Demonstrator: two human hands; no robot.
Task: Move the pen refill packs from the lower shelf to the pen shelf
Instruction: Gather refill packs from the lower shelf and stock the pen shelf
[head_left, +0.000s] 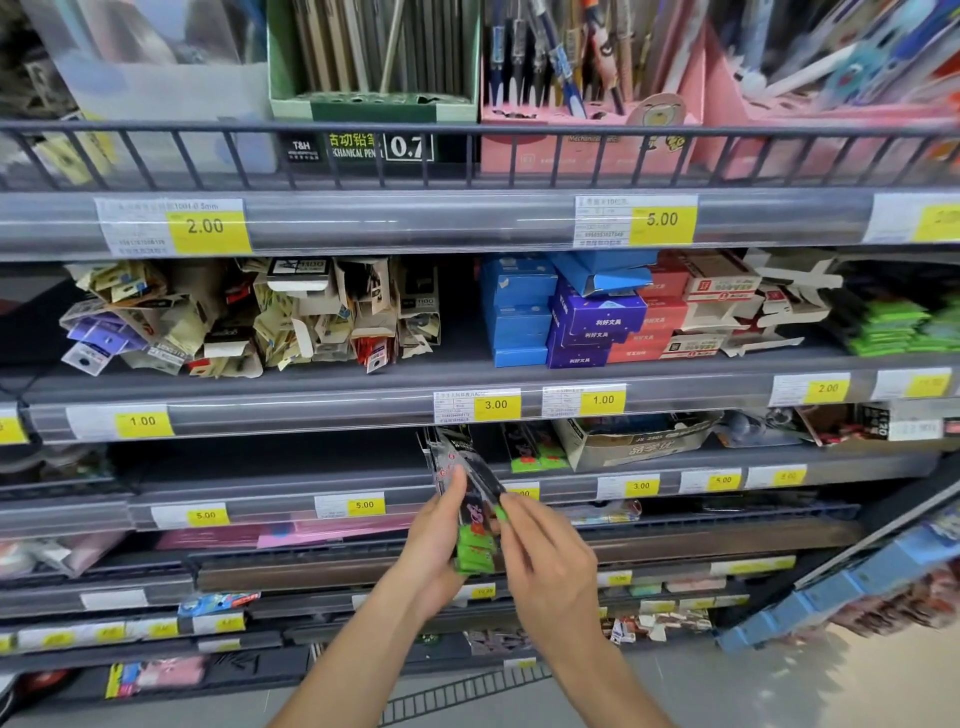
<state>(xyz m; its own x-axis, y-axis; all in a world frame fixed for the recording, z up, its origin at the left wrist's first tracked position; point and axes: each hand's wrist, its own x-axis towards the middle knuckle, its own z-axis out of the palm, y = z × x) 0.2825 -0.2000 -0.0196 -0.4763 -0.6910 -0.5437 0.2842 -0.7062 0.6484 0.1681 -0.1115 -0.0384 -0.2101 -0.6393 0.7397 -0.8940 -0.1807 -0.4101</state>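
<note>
My left hand (434, 545) grips a fanned bundle of pen refill packs (470, 499), black with green bottoms, in front of the lower shelf (311, 467). My right hand (545, 561) pinches the right edge of the bundle with thumb and fingers. A few more green-bottomed packs (530, 449) stand on that lower shelf just right of the bundle. The pen shelf (467, 150) runs across the top behind a wire rail, holding a green mechanical pencil box (374, 78) and a pink pen box (587, 93).
The middle shelf carries a heap of small carded packets (218, 317) on the left and blue, purple and red boxes (597, 312) on the right. An open cardboard box (634, 439) sits beside the packs. A blue display (857, 571) juts out at lower right.
</note>
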